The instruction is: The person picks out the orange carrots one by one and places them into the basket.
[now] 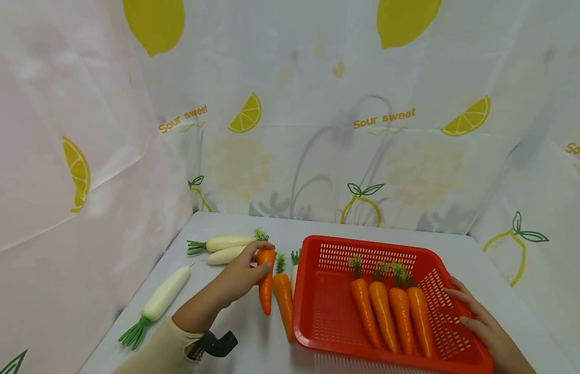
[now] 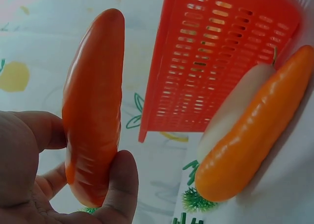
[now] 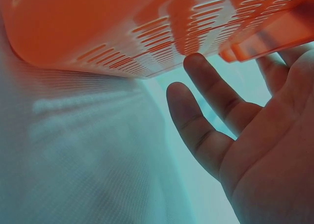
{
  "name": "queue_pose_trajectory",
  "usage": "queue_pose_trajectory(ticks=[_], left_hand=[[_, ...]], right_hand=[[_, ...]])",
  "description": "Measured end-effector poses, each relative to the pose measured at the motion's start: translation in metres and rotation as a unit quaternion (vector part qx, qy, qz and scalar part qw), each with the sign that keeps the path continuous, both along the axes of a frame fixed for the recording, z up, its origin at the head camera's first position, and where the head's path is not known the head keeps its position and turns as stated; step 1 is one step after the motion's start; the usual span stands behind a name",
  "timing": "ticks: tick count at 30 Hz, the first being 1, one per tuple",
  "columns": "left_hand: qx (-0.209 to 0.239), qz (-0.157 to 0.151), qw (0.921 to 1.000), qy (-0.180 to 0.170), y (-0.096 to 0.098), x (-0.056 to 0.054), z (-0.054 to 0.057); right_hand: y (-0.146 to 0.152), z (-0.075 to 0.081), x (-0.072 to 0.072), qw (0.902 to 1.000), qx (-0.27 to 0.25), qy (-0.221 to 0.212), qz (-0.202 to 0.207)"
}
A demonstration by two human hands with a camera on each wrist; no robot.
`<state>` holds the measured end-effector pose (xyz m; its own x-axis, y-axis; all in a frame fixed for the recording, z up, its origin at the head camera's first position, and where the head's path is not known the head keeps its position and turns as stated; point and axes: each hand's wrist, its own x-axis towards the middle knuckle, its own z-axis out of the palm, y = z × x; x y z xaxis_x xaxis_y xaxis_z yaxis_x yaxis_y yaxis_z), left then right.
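My left hand (image 1: 245, 272) grips an orange carrot (image 1: 266, 283) between thumb and fingers, just left of the red basket. In the left wrist view this carrot (image 2: 95, 106) stands nearly upright, its tapered tip uppermost. Another carrot (image 1: 284, 301) lies on the table against the basket's left side, with a white radish (image 1: 294, 275) partly hidden behind it. Several carrots (image 1: 383, 311) lie side by side in the right half of the red basket (image 1: 327, 296). My right hand (image 1: 481, 324) rests at the basket's right rim, fingers mostly straight in the right wrist view.
Two white radishes, one at the back (image 1: 229, 242) and one just before it (image 1: 224, 255), lie beyond my left hand. Another radish (image 1: 165, 296) with green stalks lies at the table's left. A lemon-printed cloth (image 1: 294, 171) hangs behind and beside the white table (image 1: 243, 332).
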<state>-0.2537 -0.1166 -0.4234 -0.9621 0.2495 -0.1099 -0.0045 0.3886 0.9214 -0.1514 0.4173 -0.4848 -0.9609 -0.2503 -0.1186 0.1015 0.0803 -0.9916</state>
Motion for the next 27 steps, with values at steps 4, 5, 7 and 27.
queue_pose_trajectory(ticks=[4,5,7,27], left_hand=[[0.002,-0.017,0.9999,0.000,0.008,-0.005,0.003],[0.003,-0.021,0.9998,-0.001,0.010,-0.006,0.004],[0.010,-0.030,0.9995,-0.002,0.013,-0.007,0.006],[-0.008,-0.096,0.9953,0.009,0.039,-0.017,0.028]], right_hand=[[0.002,0.001,0.002,0.9997,-0.016,0.007,0.017],[0.002,0.001,0.002,0.9995,-0.021,0.007,0.020],[0.003,0.002,0.002,0.9993,-0.029,0.002,0.021],[-0.002,0.001,0.000,1.0000,0.008,-0.004,-0.004]])
